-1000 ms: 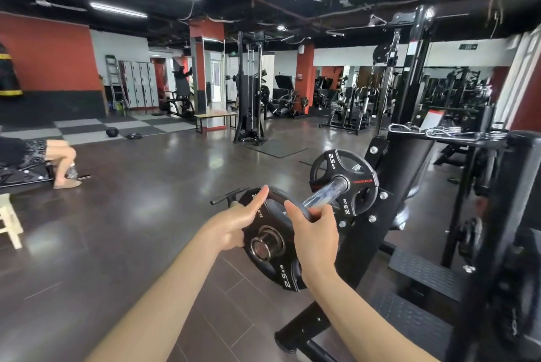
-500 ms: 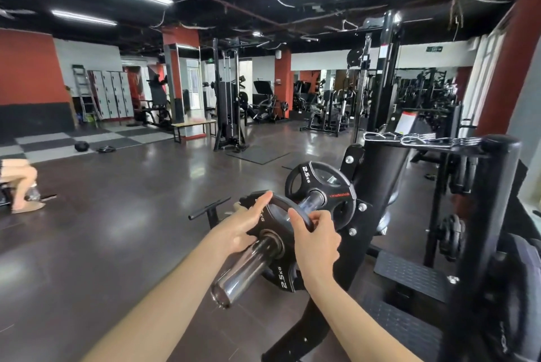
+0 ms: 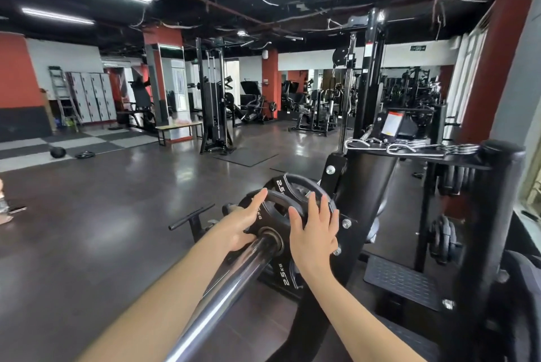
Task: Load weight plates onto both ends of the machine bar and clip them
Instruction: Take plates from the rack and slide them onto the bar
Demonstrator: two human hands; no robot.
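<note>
Black near plate (image 3: 270,209) sits threaded on the steel bar (image 3: 222,297), just in front of a second plate (image 3: 295,186) against the machine frame (image 3: 366,186). Left hand (image 3: 240,228) and right hand (image 3: 314,232) lie flat on its face, each grip spread apart, clamping nothing.

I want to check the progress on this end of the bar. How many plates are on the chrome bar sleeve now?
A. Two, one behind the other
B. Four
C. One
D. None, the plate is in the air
A: the near plate under the left hand and right hand has the chrome bar sleeve through its hole, and a second plate stands right behind it.
</note>
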